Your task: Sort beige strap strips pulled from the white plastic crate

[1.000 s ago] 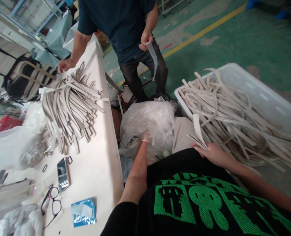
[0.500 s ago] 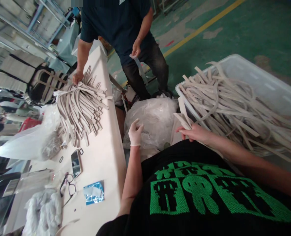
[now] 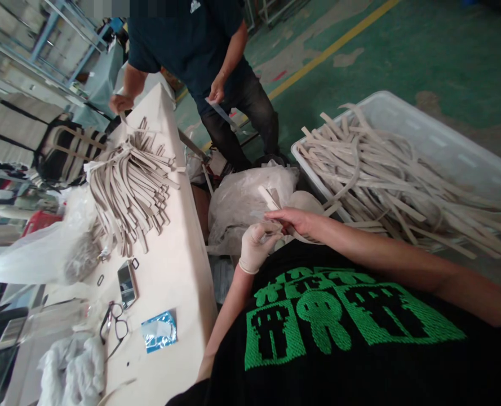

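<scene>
In front of my belly the two hands meet. My right hand (image 3: 296,220), bare, is closed around beige fabric straps (image 3: 268,197), whose ends stick up past the fingers. My left hand (image 3: 255,247) wears a white glove; its fingers are pinched together against the right fingertips, and what lies between them is hidden. A large clear plastic bag (image 3: 242,192) sits just beyond both hands. On my right, a white plastic bin (image 3: 448,135) holds a tangled heap of similar straps (image 3: 385,169).
The white table (image 3: 182,237) on my left bears a bundle of straps (image 3: 127,192), a phone (image 3: 127,283), glasses (image 3: 115,324) and a blue packet (image 3: 159,331). Across from me stands a co-worker (image 3: 186,56), one hand above the bundle, the other holding a pale strip (image 3: 222,113).
My left hand has moved right and closed at my right hand. My right hand has come left with the straps. The co-worker's hand at the bundle has lifted away.
</scene>
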Tool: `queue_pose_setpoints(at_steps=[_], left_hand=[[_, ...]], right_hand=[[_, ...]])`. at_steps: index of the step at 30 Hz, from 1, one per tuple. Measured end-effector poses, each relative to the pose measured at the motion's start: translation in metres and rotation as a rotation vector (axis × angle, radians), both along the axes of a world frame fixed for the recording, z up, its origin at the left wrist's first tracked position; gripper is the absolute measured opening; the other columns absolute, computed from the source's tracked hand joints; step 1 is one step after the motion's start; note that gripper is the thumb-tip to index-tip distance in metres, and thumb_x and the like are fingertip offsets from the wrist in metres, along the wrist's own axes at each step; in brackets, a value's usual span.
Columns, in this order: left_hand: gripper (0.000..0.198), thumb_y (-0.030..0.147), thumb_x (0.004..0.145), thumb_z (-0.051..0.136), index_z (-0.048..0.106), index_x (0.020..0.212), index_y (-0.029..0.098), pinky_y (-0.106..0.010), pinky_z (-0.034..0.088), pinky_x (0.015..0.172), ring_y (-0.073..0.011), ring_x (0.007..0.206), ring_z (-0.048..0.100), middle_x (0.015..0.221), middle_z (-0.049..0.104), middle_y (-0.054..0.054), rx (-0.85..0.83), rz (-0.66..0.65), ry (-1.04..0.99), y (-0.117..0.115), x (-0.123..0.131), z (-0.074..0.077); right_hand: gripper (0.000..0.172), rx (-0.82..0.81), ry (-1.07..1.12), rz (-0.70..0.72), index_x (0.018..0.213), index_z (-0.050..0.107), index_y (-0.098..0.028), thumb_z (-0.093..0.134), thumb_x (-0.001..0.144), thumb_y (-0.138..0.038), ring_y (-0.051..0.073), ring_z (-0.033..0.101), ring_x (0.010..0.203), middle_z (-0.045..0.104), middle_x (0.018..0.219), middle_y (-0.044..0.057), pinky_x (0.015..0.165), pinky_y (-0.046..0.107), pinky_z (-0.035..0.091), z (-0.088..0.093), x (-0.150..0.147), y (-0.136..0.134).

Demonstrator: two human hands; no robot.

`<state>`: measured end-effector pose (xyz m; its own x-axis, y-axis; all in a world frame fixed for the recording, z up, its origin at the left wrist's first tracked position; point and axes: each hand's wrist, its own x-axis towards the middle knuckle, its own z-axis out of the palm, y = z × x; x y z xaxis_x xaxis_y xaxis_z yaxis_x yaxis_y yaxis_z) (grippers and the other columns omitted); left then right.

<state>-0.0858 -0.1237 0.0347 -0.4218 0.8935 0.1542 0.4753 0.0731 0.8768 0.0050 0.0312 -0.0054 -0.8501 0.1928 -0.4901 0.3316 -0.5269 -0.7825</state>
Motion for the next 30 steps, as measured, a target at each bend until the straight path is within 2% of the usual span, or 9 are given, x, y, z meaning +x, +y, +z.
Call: queue_pose_setpoints(at_steps=[3, 7, 11, 13, 16, 19, 24, 27, 30], left_hand=[[0.013, 0.035, 0.081, 0.081, 0.08, 0.089, 0.024, -0.031, 0.054, 0.083, -0.0175, 0.078, 0.068, 0.085, 0.078, -0.004, -0.018, 0.057, -0.021, 0.001, -0.002, -0.01], [0.019, 0.035, 0.087, 0.072, 0.079, 0.1, 0.023, -0.032, 0.056, 0.086, -0.0183, 0.084, 0.071, 0.099, 0.08, -0.006, -0.111, 0.239, -0.142, 0.005, -0.021, -0.026], [0.026, 0.029, 0.081, 0.076, 0.079, 0.106, 0.022, -0.041, 0.05, 0.105, -0.027, 0.111, 0.071, 0.117, 0.078, -0.011, -0.298, 0.317, 0.064, 0.013, -0.046, -0.028], [0.024, 0.034, 0.081, 0.077, 0.08, 0.102, 0.021, -0.044, 0.047, 0.109, -0.0301, 0.116, 0.069, 0.116, 0.078, -0.013, -0.336, 0.339, 0.131, 0.017, -0.049, -0.024], [0.035, 0.052, 0.087, 0.068, 0.081, 0.092, 0.02, -0.041, 0.053, 0.099, -0.0271, 0.1, 0.073, 0.098, 0.08, -0.011, -0.373, 0.158, -0.162, 0.028, -0.036, -0.019], [0.038, 0.055, 0.082, 0.072, 0.081, 0.086, 0.018, -0.034, 0.054, 0.09, -0.0214, 0.087, 0.072, 0.087, 0.079, -0.006, -0.347, -0.008, -0.417, 0.044, -0.013, -0.019], [0.033, 0.049, 0.073, 0.08, 0.076, 0.066, 0.017, -0.027, 0.049, 0.076, -0.0144, 0.07, 0.063, 0.068, 0.072, -0.001, -0.33, 0.025, -0.443, 0.061, 0.006, -0.017], [0.037, 0.051, 0.065, 0.086, 0.074, 0.065, 0.017, -0.026, 0.048, 0.071, -0.0118, 0.064, 0.059, 0.065, 0.07, 0.0, -0.339, 0.024, -0.594, 0.059, 0.009, -0.016], [0.042, 0.05, 0.055, 0.093, 0.073, 0.067, 0.016, -0.026, 0.049, 0.069, -0.0104, 0.061, 0.059, 0.065, 0.069, 0.0, -0.361, 0.037, -0.766, 0.055, 0.014, -0.015]], right_hand=[[0.031, -0.029, -0.079, -0.166, 0.072, 0.064, -0.018, 0.076, 0.085, -0.043, 0.008, 0.04, 0.045, 0.056, 0.058, -0.001, 0.043, 0.022, 0.036, -0.002, 0.007, 0.017], [0.02, 0.112, -0.083, -0.355, 0.078, 0.073, -0.015, 0.075, 0.084, -0.034, 0.008, 0.037, 0.045, 0.06, 0.061, 0.0, 0.042, 0.023, 0.033, 0.005, 0.018, 0.039], [0.021, 0.172, -0.021, -0.38, 0.081, 0.075, -0.012, 0.075, 0.083, -0.033, 0.008, 0.039, 0.046, 0.06, 0.059, 0.001, 0.043, 0.021, 0.032, 0.016, 0.025, 0.046], [0.025, 0.191, 0.006, -0.382, 0.08, 0.075, -0.012, 0.078, 0.08, -0.037, 0.008, 0.042, 0.048, 0.062, 0.061, 0.001, 0.044, 0.02, 0.033, 0.021, 0.025, 0.044], [0.029, 0.272, 0.027, -0.386, 0.08, 0.077, -0.012, 0.078, 0.078, -0.04, 0.008, 0.045, 0.05, 0.067, 0.067, 0.003, 0.045, 0.02, 0.035, 0.025, 0.022, 0.037], [0.025, 0.384, 0.008, -0.358, 0.08, 0.078, -0.012, 0.076, 0.079, -0.037, 0.01, 0.051, 0.053, 0.07, 0.07, 0.004, 0.046, 0.02, 0.038, 0.027, 0.019, 0.03], [0.017, 0.389, -0.039, -0.376, 0.074, 0.073, -0.013, 0.075, 0.078, -0.029, 0.009, 0.047, 0.049, 0.063, 0.061, 0.001, 0.044, 0.02, 0.038, 0.029, 0.019, 0.03], [0.012, 0.324, -0.038, -0.463, 0.073, 0.069, -0.014, 0.075, 0.077, -0.025, 0.007, 0.041, 0.047, 0.061, 0.06, 0.0, 0.042, 0.019, 0.036, 0.031, 0.024, 0.039], [0.01, 0.32, -0.012, -0.424, 0.074, 0.069, -0.015, 0.076, 0.076, -0.021, 0.008, 0.043, 0.05, 0.064, 0.065, 0.001, 0.043, 0.018, 0.038, 0.037, 0.027, 0.045]])
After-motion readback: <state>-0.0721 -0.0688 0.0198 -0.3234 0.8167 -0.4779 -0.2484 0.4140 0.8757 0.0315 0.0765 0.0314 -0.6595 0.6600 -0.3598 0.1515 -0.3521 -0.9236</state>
